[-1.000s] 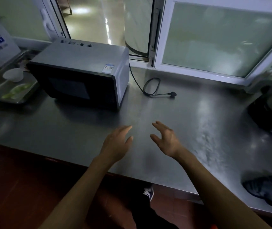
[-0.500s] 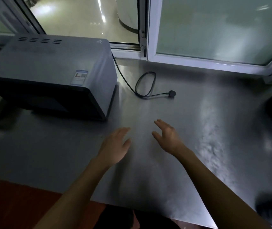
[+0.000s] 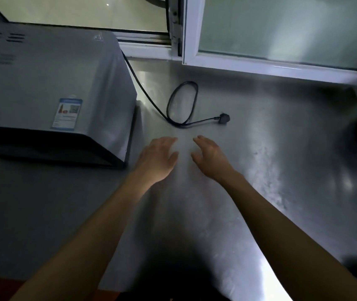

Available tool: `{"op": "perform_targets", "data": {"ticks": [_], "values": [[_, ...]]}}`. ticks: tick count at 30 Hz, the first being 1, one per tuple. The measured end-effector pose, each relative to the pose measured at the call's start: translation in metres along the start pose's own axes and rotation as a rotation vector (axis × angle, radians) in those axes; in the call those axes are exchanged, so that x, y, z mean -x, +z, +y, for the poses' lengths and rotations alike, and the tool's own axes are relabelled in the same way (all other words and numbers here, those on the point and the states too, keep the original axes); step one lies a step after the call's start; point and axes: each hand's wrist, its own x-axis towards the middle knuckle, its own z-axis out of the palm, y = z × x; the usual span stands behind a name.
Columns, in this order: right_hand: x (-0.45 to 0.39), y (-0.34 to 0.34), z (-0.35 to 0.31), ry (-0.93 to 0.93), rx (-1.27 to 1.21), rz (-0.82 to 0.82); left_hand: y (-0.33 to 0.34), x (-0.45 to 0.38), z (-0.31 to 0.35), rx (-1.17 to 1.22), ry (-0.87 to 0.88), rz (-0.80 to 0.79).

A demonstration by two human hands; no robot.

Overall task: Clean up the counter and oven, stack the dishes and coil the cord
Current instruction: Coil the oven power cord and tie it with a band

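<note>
Side by side, the left hand (image 3: pixel 157 158) and right hand (image 3: pixel 211 158) reach forward, fingers loosely spread, empty. Just beyond lies the looped black power cord (image 3: pixel 182 103) on the steel desk (image 3: pixel 281 170).

Scene dim. Pale light enters through window (image 3: pixel 281 29) at top. Streaky glare on steel counter (image 3: pixel 271 170) at right. Deep shadow bottom centre. Soft focus throughout; wide-angle bending at edges.
</note>
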Motion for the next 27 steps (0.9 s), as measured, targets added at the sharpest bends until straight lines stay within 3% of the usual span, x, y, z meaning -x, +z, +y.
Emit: {"op": "perform_targets", "data": {"ticks": [14, 21, 27], "values": [[-0.099, 0.010, 0.023, -0.038, 0.317, 0.216, 0.008, -0.105, -0.013, -0.001, 0.064, -0.038], [-0.113, 0.012, 0.029, -0.042, 0.391, 0.278, 0.021, -0.102, -0.021, 0.084, 0.096, 0.039], [-0.092, 0.007, 0.025, -0.078, 0.295, 0.286, 0.017, -0.078, -0.020, 0.181, 0.095, 0.123]]}}
